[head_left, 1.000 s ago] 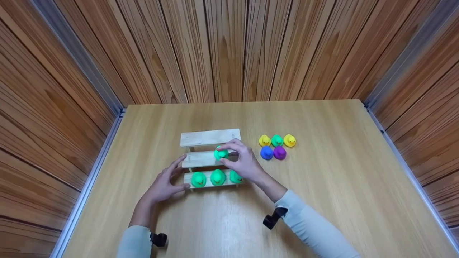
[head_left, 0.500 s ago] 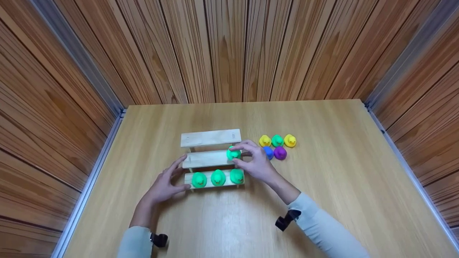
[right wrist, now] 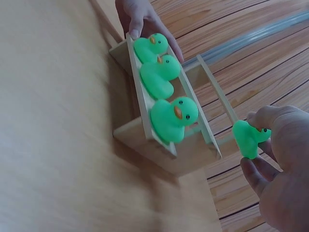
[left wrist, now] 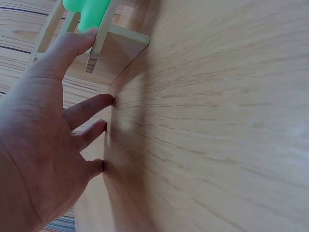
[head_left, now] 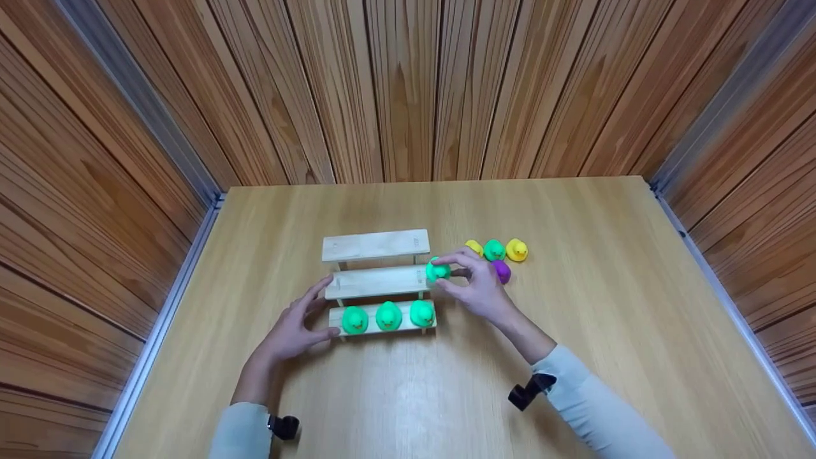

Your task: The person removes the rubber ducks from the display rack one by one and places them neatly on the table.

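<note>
A three-step wooden stand (head_left: 376,245) stands left of the table's middle. Three green rubber ducks (head_left: 388,316) sit in a row on its lowest step. My right hand (head_left: 478,290) pinches another green rubber duck (head_left: 437,270) between thumb and fingers at the right end of the middle step. In the right wrist view this held duck (right wrist: 247,138) shows beside the stand's end. My left hand (head_left: 293,328) is at the stand's left end, fingers spread and fairly straight. Its thumb touches the lowest step's end in the left wrist view, while lower fingertips rest on the table.
Right of the stand, behind my right hand, is a group of rubber ducks: yellow (head_left: 517,250), green (head_left: 494,249), purple (head_left: 503,272) and a second yellow one (head_left: 473,246) partly covered. Wooden plank walls (head_left: 408,89) enclose the table (head_left: 605,287) at the back and sides.
My right hand has moved right with the green rubber duck, from over the middle step to its right end, now covering the blue duck. My left hand stays put.
</note>
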`<state>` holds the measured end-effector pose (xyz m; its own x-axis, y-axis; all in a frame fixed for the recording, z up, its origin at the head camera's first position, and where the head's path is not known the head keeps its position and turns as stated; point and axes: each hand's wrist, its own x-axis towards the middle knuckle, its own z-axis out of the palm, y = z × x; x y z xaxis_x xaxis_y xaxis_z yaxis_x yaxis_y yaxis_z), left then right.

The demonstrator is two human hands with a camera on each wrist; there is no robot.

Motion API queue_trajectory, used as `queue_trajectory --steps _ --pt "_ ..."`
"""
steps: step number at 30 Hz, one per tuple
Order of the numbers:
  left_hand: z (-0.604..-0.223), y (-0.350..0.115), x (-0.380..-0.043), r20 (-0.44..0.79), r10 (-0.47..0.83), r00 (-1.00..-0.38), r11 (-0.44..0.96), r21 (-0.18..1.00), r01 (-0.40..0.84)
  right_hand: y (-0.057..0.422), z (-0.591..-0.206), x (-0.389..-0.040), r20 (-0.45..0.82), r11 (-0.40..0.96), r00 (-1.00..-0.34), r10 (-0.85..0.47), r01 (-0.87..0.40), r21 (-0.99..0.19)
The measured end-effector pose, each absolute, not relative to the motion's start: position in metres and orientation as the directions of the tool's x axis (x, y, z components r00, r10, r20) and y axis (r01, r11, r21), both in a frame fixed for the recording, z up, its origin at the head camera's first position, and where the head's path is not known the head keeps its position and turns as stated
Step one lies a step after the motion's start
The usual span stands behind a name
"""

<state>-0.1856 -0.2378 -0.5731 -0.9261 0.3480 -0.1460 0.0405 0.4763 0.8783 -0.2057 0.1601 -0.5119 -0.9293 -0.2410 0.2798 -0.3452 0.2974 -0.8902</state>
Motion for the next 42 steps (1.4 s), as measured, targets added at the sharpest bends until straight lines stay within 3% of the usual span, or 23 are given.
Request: queue_trajectory --steps 42 --pt "-0.573 -0.238 -0.186 -0.175 0.323 -0.93 0.504 0.863 0.013 0.271 -0.54 -0.217 0.176 0.455 -0.984 -0.02 -0.166 -0.875"
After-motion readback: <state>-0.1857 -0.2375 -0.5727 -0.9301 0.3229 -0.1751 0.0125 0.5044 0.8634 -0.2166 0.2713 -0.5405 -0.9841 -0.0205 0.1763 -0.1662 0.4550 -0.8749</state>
